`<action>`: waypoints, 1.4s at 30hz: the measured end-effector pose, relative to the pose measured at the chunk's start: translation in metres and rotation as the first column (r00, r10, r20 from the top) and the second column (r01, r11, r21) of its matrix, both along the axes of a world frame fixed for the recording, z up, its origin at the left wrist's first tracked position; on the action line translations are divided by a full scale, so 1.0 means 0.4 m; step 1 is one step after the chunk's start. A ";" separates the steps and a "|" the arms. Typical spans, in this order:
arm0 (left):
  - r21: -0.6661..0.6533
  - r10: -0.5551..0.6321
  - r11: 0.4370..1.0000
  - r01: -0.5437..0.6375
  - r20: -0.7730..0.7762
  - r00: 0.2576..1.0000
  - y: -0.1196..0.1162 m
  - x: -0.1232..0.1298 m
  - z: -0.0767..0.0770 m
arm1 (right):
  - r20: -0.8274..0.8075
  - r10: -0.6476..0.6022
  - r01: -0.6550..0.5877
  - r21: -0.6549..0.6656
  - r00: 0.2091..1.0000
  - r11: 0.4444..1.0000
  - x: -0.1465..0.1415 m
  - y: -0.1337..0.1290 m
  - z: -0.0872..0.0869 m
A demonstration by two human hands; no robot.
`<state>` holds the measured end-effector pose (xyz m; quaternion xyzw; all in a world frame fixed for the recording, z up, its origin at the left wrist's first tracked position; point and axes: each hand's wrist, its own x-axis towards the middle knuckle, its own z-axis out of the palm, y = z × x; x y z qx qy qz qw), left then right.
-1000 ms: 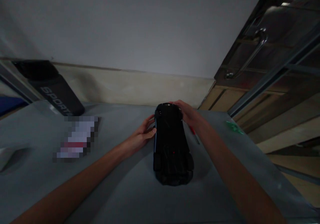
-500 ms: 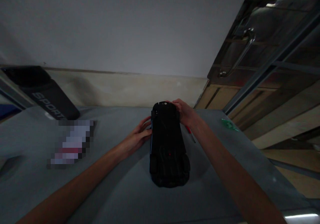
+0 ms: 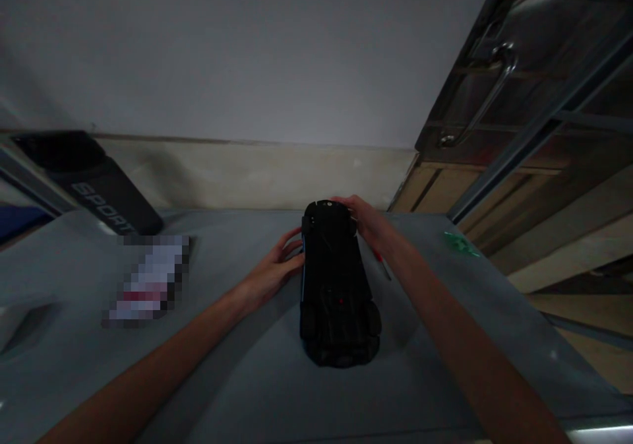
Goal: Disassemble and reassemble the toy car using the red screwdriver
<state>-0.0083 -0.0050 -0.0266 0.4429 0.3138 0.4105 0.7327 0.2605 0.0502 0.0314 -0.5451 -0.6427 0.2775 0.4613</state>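
A black toy car (image 3: 339, 285) lies upside down on the grey table (image 3: 237, 378), its wheels and underside facing up. My left hand (image 3: 275, 267) touches the car's left side near the far end, its fingers bent against the edge. At the far right corner, my right hand (image 3: 364, 220) grips the car, with some fingers hidden behind it. Beside the car, partly under my right forearm, lies a screwdriver (image 3: 384, 269) with a red handle.
A black case marked SPORT (image 3: 111, 190) stands at the back left, with a blurred-out flat item (image 3: 153, 276) in front of it. A green plastic piece (image 3: 461, 243) lies at the right. Behind the table rises a wall (image 3: 247, 173).
The view has shifted slightly, so everything sits a little differently in the picture. Both hands keep their places on the car.
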 end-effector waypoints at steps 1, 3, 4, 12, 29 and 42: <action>0.005 -0.001 1.000 0.001 0.000 1.000 0.000 0.000 0.000 | 0.026 -0.037 0.037 -0.005 0.999 0.999 -0.004 -0.012 0.008; 0.005 -0.002 1.000 0.002 -0.001 1.000 -0.001 -0.001 0.003 | 0.081 -0.097 0.094 0.033 0.992 0.995 -0.027 -0.055 0.025; -0.001 -0.005 1.000 0.005 -0.001 1.000 -0.002 -0.001 0.004 | 0.120 -0.111 0.102 0.080 0.987 0.992 -0.046 -0.086 0.032; 0.049 0.007 0.999 -0.005 -0.043 0.999 -0.011 -0.001 0.016 | 0.611 -0.018 -0.185 0.267 0.791 0.946 -0.212 -0.313 0.011; 0.022 0.021 1.000 -0.019 -0.075 0.997 -0.011 0.004 0.016 | 0.512 -0.086 0.074 0.043 0.855 0.996 -0.010 -0.383 0.228; 0.007 0.031 0.999 -0.031 -0.097 0.995 -0.009 0.003 0.024 | -0.018 -0.082 0.079 -0.112 0.996 0.991 0.244 -0.414 0.055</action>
